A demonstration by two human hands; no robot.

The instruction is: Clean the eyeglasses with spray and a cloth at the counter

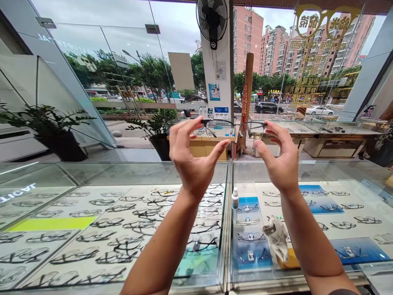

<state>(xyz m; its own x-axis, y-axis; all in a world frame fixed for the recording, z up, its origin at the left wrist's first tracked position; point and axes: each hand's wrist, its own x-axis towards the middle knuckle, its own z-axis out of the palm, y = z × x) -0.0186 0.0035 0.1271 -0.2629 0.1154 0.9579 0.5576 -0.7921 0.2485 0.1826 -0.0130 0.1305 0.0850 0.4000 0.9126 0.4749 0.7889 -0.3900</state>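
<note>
A pair of glasses [220, 123] with a dark upper rim is held up at eye level, above the glass display cases. My left hand [193, 157] pinches its left end between finger and thumb. At the right end, my right hand [281, 159] grips it the same way. The lenses are see-through, with the counters behind showing through them. Below, a grey cloth [276, 235] lies crumpled on the right case beside my right forearm, close to something yellow [288, 259]. A small white spray bottle [235, 198] stands upright near the seam of the cases.
Many frames lie in rows inside the left display case [101, 174] and the right display case [310, 168]. Beyond them are potted plants [63, 141], a wooden post [248, 88], and a pillar bearing a black fan [212, 20]. Large windows face a street.
</note>
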